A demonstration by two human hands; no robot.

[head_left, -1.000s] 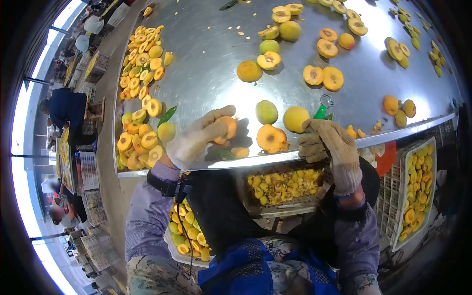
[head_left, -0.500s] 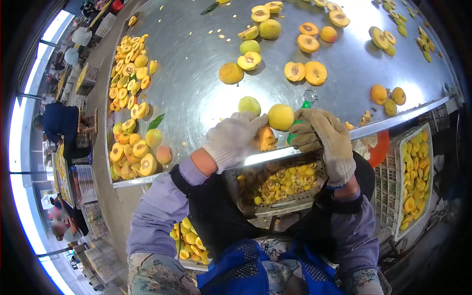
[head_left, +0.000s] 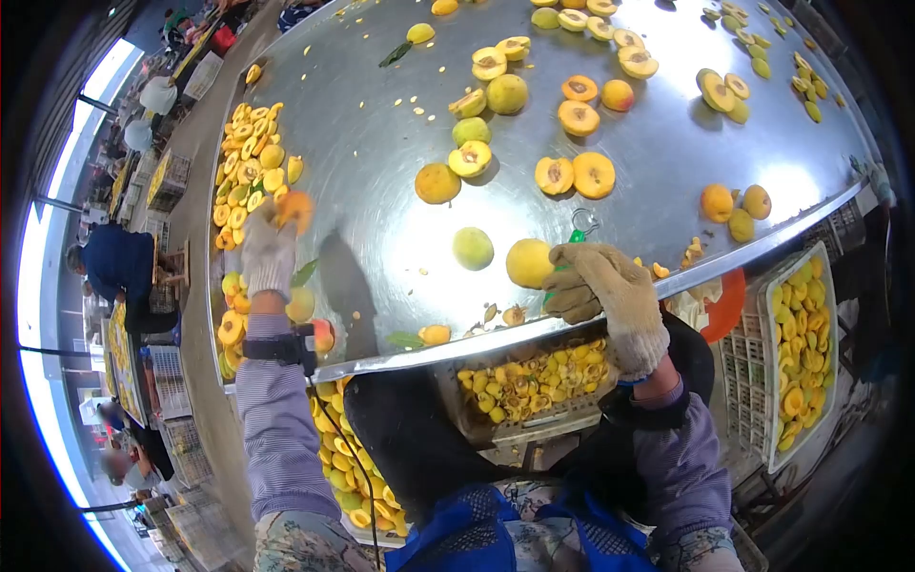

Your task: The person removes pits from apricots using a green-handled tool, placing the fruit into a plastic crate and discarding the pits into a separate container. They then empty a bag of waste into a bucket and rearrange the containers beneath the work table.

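Left hand (head_left: 267, 250), peach piece (head_left: 295, 212), above left edge of table (head_left: 381, 205).
Left fingers appear part-closed on the piece, beside the fruit heap (head_left: 250, 172); motion blur hides exact contact. Right hand (head_left: 596, 286), near edge: fingers curled tight around green-handled tool (head_left: 578, 235), ring end pointing far. Handling (judged): piece light, easily bruised, cut face probably slippery; best held by its skin side, lightly.

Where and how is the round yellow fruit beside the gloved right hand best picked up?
Probably grip the round yellow fruit around its widest middle, coming from above and its left: it is rounded all over, a gap of shiny metal table shows on that side, and the gloved right hand crowds its right.
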